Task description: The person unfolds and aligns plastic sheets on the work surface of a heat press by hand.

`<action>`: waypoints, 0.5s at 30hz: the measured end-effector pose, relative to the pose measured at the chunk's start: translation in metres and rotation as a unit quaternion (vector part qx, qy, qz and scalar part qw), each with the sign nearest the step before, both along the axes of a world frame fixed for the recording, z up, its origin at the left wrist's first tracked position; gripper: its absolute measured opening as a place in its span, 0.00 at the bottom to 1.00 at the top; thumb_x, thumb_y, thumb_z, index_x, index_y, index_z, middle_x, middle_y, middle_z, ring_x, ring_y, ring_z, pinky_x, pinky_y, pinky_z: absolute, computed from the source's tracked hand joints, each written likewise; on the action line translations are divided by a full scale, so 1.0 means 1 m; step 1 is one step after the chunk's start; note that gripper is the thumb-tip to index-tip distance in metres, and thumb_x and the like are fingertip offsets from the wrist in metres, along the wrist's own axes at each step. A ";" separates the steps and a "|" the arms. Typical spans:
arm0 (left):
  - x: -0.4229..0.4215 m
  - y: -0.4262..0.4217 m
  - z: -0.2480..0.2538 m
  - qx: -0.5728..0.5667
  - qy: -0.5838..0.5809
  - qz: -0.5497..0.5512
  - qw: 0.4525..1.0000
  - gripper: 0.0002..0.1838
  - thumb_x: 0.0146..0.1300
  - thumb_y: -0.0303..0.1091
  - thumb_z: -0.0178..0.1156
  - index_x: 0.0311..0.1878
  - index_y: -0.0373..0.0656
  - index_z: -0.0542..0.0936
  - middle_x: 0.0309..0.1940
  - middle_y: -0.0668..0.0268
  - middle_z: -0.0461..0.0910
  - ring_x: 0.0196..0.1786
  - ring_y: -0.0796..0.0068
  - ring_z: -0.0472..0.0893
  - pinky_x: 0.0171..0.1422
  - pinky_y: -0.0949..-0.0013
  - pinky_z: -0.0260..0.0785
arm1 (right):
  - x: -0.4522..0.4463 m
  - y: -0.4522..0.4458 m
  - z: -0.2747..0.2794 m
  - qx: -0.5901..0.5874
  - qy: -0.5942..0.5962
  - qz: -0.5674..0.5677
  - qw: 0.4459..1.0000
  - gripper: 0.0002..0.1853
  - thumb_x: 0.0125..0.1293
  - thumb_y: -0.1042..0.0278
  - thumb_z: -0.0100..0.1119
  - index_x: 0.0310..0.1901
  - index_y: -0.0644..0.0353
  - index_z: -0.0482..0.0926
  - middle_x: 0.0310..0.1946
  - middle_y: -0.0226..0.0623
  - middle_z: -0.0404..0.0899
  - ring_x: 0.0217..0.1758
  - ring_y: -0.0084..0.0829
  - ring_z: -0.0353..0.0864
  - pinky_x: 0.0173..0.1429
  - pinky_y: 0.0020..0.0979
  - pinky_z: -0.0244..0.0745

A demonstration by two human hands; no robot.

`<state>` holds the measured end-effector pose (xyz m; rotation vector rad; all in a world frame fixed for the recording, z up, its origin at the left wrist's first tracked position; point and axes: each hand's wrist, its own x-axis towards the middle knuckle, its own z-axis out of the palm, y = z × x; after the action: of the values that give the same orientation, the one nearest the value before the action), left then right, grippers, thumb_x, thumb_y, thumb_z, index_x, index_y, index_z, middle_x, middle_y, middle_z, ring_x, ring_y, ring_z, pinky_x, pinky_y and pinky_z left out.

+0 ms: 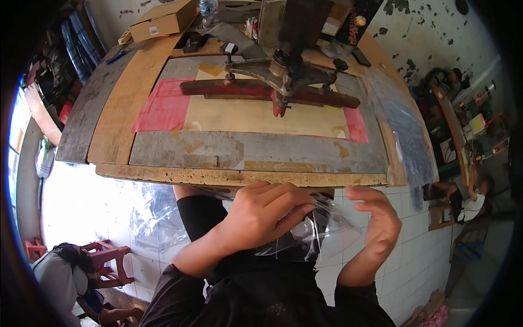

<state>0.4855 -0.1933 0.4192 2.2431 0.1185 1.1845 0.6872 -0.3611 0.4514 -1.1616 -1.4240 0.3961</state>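
Just below the front edge of the wooden table, my left hand is closed on clear plastic film, its fingers wrapped over the top. The film hangs in a crinkled fold above my lap. To the right of it, my right hand is raised with curved fingers apart and nothing visible in them. Above both hands, a metal bar clamp with worn red paint crosses a cream sheet with pink ends on a grey board.
Layered clear plastic sheets drape over the table's right side. More clear plastic hangs at the left. A cardboard box and a water bottle stand at the back. Other people sit at the lower left and far right, near a red stool.
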 end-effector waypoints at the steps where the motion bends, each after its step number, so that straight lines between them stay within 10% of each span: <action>1: 0.000 -0.002 0.001 0.019 0.020 0.001 1.000 0.11 0.61 0.26 0.77 0.43 0.45 0.84 0.38 0.69 0.89 0.35 0.67 0.89 0.35 0.67 0.74 | -0.012 0.003 0.004 -0.014 -0.032 -0.044 0.998 0.38 0.64 0.34 0.71 0.54 0.69 0.86 0.57 0.55 0.87 0.63 0.53 0.86 0.71 0.50 0.77; 3: 0.000 -0.005 0.002 0.035 0.039 0.002 0.999 0.12 0.61 0.27 0.77 0.43 0.45 0.84 0.37 0.69 0.89 0.35 0.68 0.89 0.34 0.67 0.73 | -0.037 0.010 0.017 -0.074 -0.064 -0.087 0.991 0.36 0.61 0.40 0.79 0.55 0.68 0.86 0.58 0.51 0.87 0.63 0.49 0.87 0.69 0.46 0.79; 6: -0.001 -0.003 0.004 0.065 0.061 0.005 0.996 0.12 0.61 0.29 0.78 0.43 0.45 0.84 0.36 0.69 0.88 0.34 0.67 0.88 0.35 0.65 0.75 | -0.041 0.021 0.014 -0.136 -0.129 -0.092 0.978 0.19 0.62 0.75 0.80 0.55 0.65 0.87 0.53 0.44 0.91 0.56 0.39 0.91 0.58 0.35 0.85; 15: -0.003 0.002 0.003 -0.017 0.088 -0.040 0.995 0.11 0.63 0.32 0.76 0.46 0.45 0.87 0.36 0.66 0.88 0.36 0.59 0.88 0.41 0.59 0.78 | -0.033 0.028 -0.007 -0.181 -0.066 -0.099 0.976 0.10 0.67 0.78 0.75 0.49 0.64 0.90 0.44 0.44 0.92 0.48 0.37 0.94 0.52 0.33 0.86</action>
<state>0.4829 -0.1909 0.4222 2.2976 0.1152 0.9349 0.6544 -0.3334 0.4448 -1.6363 -1.3676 0.4564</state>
